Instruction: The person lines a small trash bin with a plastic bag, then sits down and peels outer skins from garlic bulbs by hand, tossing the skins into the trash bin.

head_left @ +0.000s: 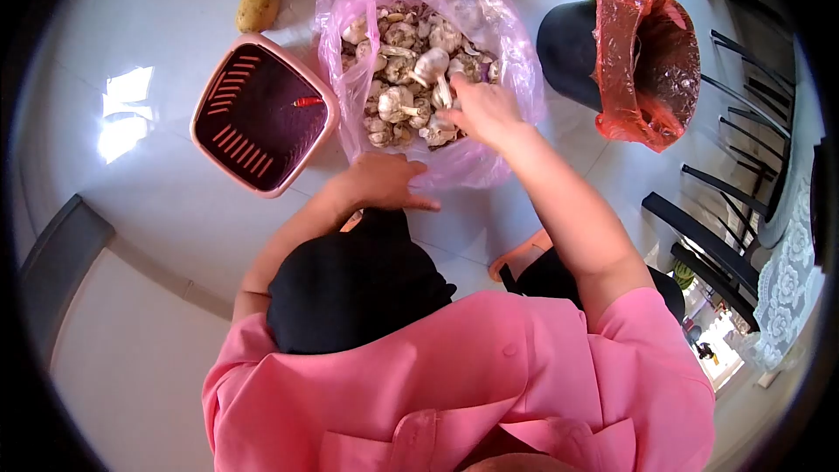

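A pink translucent plastic bag point(516, 61) stands open on the floor, filled with whole garlic bulbs point(396, 105). My right hand point(485, 112) reaches into it from the right. Its thumb and forefinger are apart at a garlic bulb point(432, 65) whose stem points toward me; no firm grip on it shows. By the bag's near edge, above my knee, my left hand point(389, 182) has its fingers spread and nothing in them.
Left of the bag sits a pink-rimmed basket point(203, 96) with a dark inside and a small red piece point(307, 101). Two potatoes point(257, 7) lie beyond it. To the right, a dark bin point(568, 52) lined with a red bag point(616, 79) leans over. Dark chair legs point(703, 232) stand farther right.
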`<state>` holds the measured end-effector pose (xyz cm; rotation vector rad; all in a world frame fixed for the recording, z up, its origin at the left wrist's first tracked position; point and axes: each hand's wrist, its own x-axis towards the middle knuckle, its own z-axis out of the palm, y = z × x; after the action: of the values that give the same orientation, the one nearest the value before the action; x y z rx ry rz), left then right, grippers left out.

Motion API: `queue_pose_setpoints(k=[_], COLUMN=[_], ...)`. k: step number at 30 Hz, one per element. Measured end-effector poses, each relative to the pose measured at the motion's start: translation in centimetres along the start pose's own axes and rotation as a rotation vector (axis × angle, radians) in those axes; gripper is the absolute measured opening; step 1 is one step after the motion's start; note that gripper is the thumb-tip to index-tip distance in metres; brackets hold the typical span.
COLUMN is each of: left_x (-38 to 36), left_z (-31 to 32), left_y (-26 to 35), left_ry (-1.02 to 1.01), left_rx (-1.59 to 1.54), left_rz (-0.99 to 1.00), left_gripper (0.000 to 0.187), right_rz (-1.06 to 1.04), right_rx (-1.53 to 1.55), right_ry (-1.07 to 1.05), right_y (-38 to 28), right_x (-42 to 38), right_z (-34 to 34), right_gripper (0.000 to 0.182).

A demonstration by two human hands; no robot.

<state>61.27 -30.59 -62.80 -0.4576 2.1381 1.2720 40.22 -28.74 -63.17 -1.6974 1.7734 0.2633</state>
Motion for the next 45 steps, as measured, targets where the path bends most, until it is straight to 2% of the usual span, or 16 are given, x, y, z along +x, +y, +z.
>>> queue_pose_setpoints(k=[4,7,8,10,12,14,16,23,24,26,31,33,36,40,43,45], left_x=[-0.4,0.2,0.7,1.6,1.6,1.6,1.9,1.8,1.4,1.0,2.3,2.5,2.8,3.4,4.1,4.3], left_z=[-0.2,0.3,0.7,1.0,0.6,0.6,1.2,2.2,1.7,1.6,3.2,3.6,3.1,2.1,3.2,3.9], left_y=[-0.1,-0.2,-0.3,-0.5,-0.6,-0.9,-1.5,0.0,0.8,1.4,0.4,0.3,1.2,2.0,1.4,1.2], left_ry=[0.173,0.306,0.307,0.591,0.594,0.595,0.836,0.677,0.513,0.349,0.121,0.113,0.074,0.187,0.474,0.426], left_rx=[-0.263,-0.294,-0.294,-0.216,-0.233,-0.249,-0.148,-0.2,-0.134,-0.068,0.1,0.113,0.128,0.202,0.212,0.17], left_rz=[-0.194,-0.21,-0.21,-0.235,-0.251,-0.274,-0.134,-0.246,-0.265,-0.288,-0.1,-0.019,0.095,0.258,0.41,0.372], left_gripper=[0.081,0.076,0.076,0.066,0.06,0.055,0.051,0.06,0.06,0.06,0.038,0.035,0.032,0.03,0.033,0.032], right_rz=[0.157,0.296,0.295,0.297,0.27,0.125,0.111,0.032,0.032,-0.102,-0.025,-0.124,0.054,0.142,0.046,-0.025], right_rx=[0.215,0.837,0.837,0.883,0.944,0.658,0.502,0.255,0.255,0.325,0.346,0.344,0.65,1.064,0.684,0.396], right_ry=[0.043,-0.016,-0.015,0.055,0.097,0.193,0.133,0.105,0.106,0.302,0.266,0.501,0.219,0.297,0.303,0.173], right_y=[0.3,0.7,0.8,0.7,1.4,2.1,1.6,2.4,2.2,1.2,0.1,0.7,1.0,0.6,1.6,1.9], right_x=[1.9,3.6,3.6,3.2,1.9,0.0,-2.4,-5.6,-5.7,-5.8,-3.8,-2.4,-1.2,-0.9,-2.1,-3.1], right_z=[-0.9,-1.6,-1.7,-2.1,-0.8,0.8,1.0,4.0,4.0,4.2,2.1,2.2,-0.2,0.8,3.2,3.7], right_gripper=[0.031,0.022,0.022,0.023,0.026,0.022,0.019,0.018,0.018,0.033,0.051,0.05,0.05,0.025,0.022,0.035])
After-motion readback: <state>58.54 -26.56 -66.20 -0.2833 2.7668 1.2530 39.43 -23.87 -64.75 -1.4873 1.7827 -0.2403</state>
